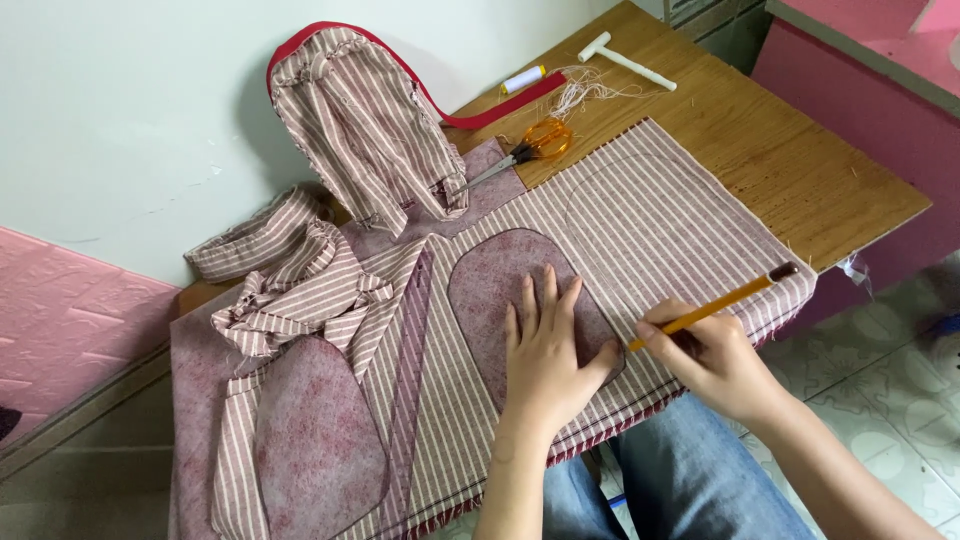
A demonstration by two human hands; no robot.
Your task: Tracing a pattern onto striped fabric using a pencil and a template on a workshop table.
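Left hand lies flat, fingers spread, pinning a rounded pattern piece onto striped cloth. At three o'clock, right hand pinches a pencil, apparently tracing the edge. Steady pressure seems needed. Scissors at twelve o'clock.

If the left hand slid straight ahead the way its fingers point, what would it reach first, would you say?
The left hand would probably cross the rounded mauve felt piece under it, then meet the striped fabric; the orange-handled scissors lie farther on.
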